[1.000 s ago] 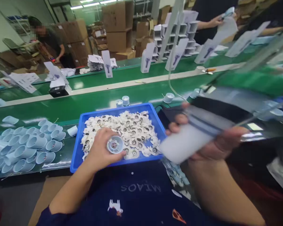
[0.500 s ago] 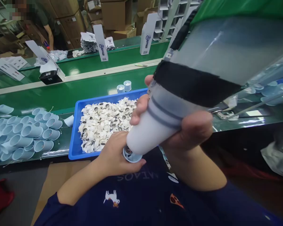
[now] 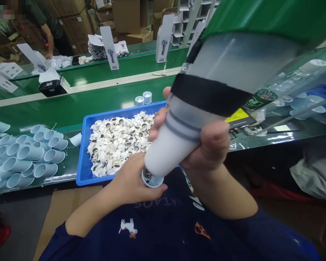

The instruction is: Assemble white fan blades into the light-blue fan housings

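My left hand (image 3: pixel 132 179) is wrapped around a light-blue cylindrical housing (image 3: pixel 154 184), its open end up and some coppery parts showing inside. My right hand (image 3: pixel 213 148) grips a large bottle-shaped tool (image 3: pixel 170 146) with a rounded white nose, black tape around its translucent body and a green rear part. The tool slants down, with its nose at the mouth of the housing; whether they touch, and its very tip, I cannot tell. Behind my left hand, a blue tray (image 3: pixel 80 159) holds a heap of white fan blades (image 3: pixel 116 141) with dark hubs.
Light-blue housings (image 3: pixel 29 152) lie piled at the left. Two short light-blue rings (image 3: pixel 147 97) stand behind the tray on the green bench (image 3: pixel 97 99). White boxes (image 3: pixel 164 40) stand farther back, where a person's arm (image 3: pixel 49 38) reaches down. Clutter lies at the right.
The view has shifted slightly, so the bench things appear a little farther left. The tool's rear has swung somewhat left and is more upright. Both hands keep their hold.
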A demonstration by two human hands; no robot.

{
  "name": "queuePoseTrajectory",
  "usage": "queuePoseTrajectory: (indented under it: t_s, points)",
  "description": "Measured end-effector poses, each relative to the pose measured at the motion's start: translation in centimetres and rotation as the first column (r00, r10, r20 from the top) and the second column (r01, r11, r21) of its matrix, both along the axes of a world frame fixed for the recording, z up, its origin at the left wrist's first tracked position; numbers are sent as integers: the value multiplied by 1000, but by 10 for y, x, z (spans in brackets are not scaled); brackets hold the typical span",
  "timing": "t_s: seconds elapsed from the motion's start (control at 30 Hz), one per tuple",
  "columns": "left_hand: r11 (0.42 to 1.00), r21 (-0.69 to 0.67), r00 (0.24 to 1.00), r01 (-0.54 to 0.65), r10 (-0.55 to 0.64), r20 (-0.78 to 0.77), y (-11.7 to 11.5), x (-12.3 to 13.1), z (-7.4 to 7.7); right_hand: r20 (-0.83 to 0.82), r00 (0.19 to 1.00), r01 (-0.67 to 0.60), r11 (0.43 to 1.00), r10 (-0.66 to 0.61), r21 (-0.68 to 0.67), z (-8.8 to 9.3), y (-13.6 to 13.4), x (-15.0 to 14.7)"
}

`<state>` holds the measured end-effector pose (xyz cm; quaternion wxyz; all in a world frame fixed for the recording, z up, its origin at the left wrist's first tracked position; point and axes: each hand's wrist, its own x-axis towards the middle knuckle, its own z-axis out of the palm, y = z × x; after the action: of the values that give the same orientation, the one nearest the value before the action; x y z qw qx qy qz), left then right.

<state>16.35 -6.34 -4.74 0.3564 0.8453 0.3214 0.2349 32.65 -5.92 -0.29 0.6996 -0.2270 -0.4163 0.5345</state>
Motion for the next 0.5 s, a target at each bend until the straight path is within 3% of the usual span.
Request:
queuePoseTrajectory:
  t_s: [0.1,0.2,0.23,0.3,0.37,0.43,0.5]
  points:
    - [995,-96,992,-38,26,-126,12,-8,-7,3,996,88,995,-88,-47,8,4,15]
    - [949,-58,944,-310,300,-135,35,-37,-27,107,955,285,955,-276,-86,3,3,51]
    - [899,-24,897,-437,433,-95,43,-51,-35,164,918,379,920,-360,-98,-4,2,66]
    - [752,36,753,-658,657,41,57,-81,-51,253,788,596,799,-562,-81,-27,3,94]
    - [623,41,617,-781,761,201,66,-105,-67,303,631,751,661,-714,-6,-55,5,116]
    - [594,-11,560,-804,764,320,70,-120,-80,324,519,817,570,-791,83,-79,7,129]
    - [625,-56,562,-779,734,382,70,-126,-88,324,441,845,509,-837,165,-92,6,131]
